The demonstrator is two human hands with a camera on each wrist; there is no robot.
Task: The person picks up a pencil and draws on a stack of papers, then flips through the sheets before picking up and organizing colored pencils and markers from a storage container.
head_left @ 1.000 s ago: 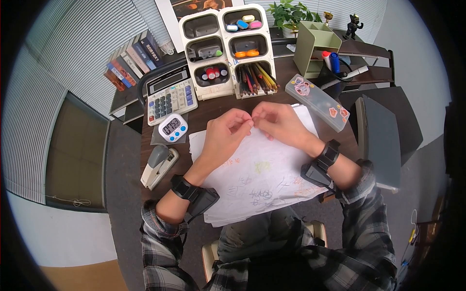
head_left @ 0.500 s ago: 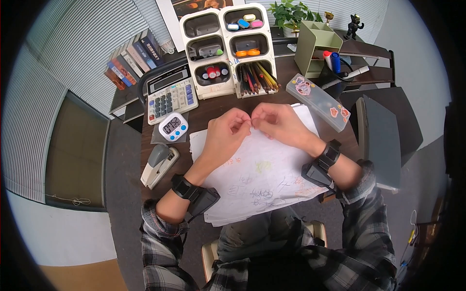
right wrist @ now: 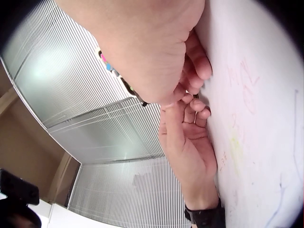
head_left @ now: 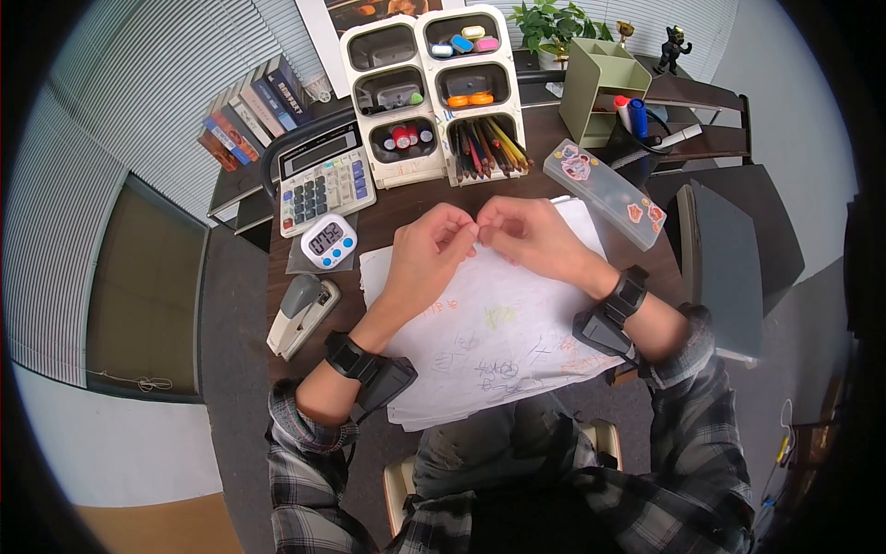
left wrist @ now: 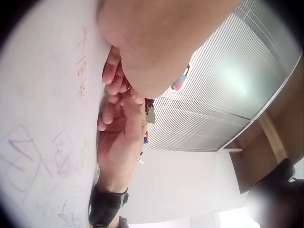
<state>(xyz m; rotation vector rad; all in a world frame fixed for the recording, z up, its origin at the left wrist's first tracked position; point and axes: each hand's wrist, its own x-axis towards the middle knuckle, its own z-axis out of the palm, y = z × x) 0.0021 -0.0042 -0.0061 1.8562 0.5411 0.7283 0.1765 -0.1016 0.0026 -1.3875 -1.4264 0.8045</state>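
Note:
Above the upper part of the scribbled white paper (head_left: pixel 480 314), my left hand (head_left: pixel 429 249) and right hand (head_left: pixel 535 235) meet fingertip to fingertip. Each hand pinches with thumb and forefinger at the same spot, around a tiny thing mostly hidden by the fingertips; I cannot tell what it is. In the left wrist view the right hand (left wrist: pixel 121 137) faces the left, its other fingers loosely curled close over the paper. From the right wrist, the left hand (right wrist: pixel 190 137) shows its curled fingers and thumb tip against the right hand's fingers.
Behind the hands stands a white organizer (head_left: pixel 434 106) with erasers, markers and colored pencils. To the left are a calculator (head_left: pixel 323 185), a timer (head_left: pixel 329 243) and a stapler (head_left: pixel 303 319). At the right lie a clear pencil case (head_left: pixel 604 194) and a green holder (head_left: pixel 600 88).
Both hands stay in nearly the same place, with only slight shifts of the fingers at the meeting fingertips. The timer's reading has gone down.

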